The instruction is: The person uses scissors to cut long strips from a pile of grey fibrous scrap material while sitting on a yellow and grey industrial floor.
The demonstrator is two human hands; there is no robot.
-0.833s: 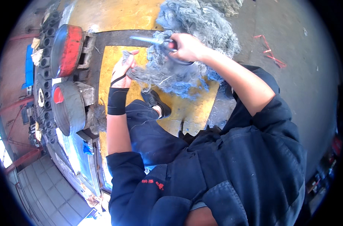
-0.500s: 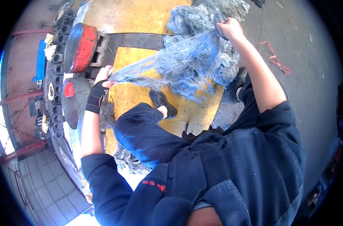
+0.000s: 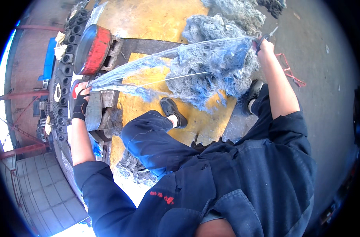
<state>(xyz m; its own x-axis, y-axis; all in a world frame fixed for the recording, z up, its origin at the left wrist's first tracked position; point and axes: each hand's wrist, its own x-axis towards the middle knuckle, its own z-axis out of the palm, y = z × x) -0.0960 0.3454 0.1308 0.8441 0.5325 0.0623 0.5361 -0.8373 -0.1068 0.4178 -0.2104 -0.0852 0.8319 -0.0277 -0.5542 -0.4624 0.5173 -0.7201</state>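
A tangle of blue-grey fishing net (image 3: 203,73) lies heaped on yellow boards in front of me. At the left, my left hand (image 3: 82,93), in a black wrist wrap, is closed on a gathered end of the net. Thin strands run taut from it across to the right side of the heap. My right hand (image 3: 265,46) is closed round scissors (image 3: 263,41) with dark handles, a pale blade sticking up past the fingers. Net strands reach up to this hand; whether its fingers also grip them is hard to tell.
A red-and-black round tub (image 3: 94,49) rests on a block at the left, with a grey drum (image 3: 94,110) nearer me. Rows of dark cylinders (image 3: 65,83) stand beyond. Red cord (image 3: 290,73) lies on the floor at right. My shoes (image 3: 174,112) are beside the heap.
My left hand has moved further left, drawing out the net end. My right hand with the scissors has shifted right and slightly nearer, and the strands between the hands are stretched longer.
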